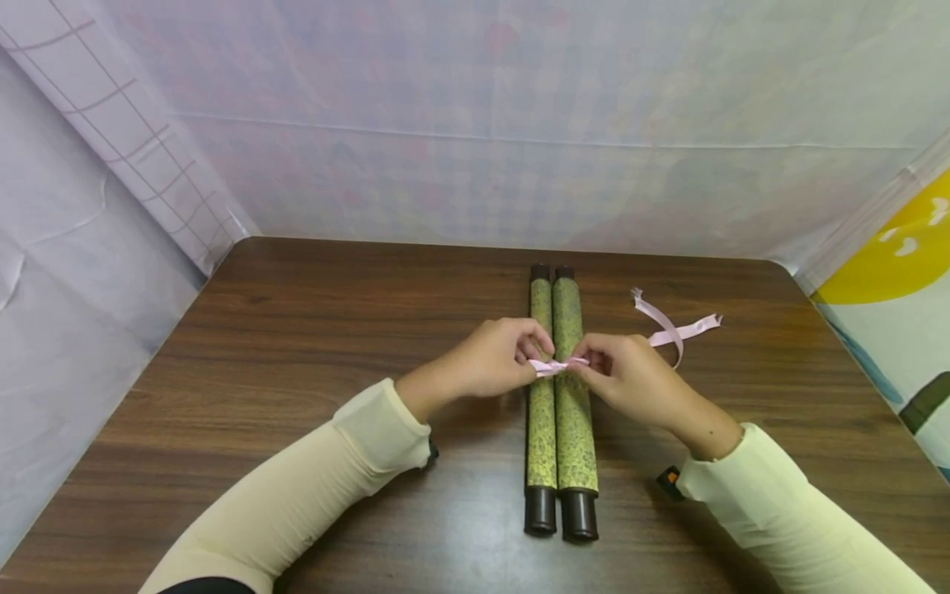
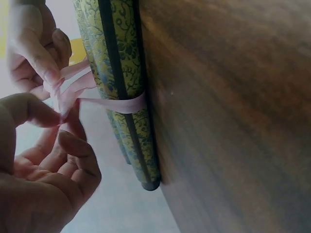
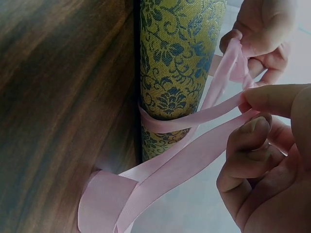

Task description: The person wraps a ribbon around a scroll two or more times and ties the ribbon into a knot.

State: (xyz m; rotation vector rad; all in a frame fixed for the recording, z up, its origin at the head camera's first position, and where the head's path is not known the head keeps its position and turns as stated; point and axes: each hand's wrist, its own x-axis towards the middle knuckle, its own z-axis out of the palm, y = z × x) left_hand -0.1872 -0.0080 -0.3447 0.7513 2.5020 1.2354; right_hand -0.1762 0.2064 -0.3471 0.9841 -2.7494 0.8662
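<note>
Two scrolls lie side by side on the table: the left scroll [image 1: 542, 437] and the right scroll [image 1: 576, 437], both covered in yellow-green cloth with a dark floral pattern and fitted with dark end knobs. A pink ribbon [image 2: 114, 105] loops around them near their middle. Above the scrolls, my left hand [image 1: 499, 356] pinches one part of the ribbon between thumb and forefinger. Just to its right, my right hand [image 1: 631, 375] pinches another part. Between the two hands the ribbon is twisted together. Its loose tails [image 3: 180, 167] trail down to the table on the right.
The brown wooden table [image 1: 334, 305] reaches back to a pale patterned curtain [image 1: 475, 124]. Frayed ribbon ends [image 1: 690, 328] lie on the table beyond my right hand. A white cloth with a yellow shape [image 1: 883, 256] hangs along the right side.
</note>
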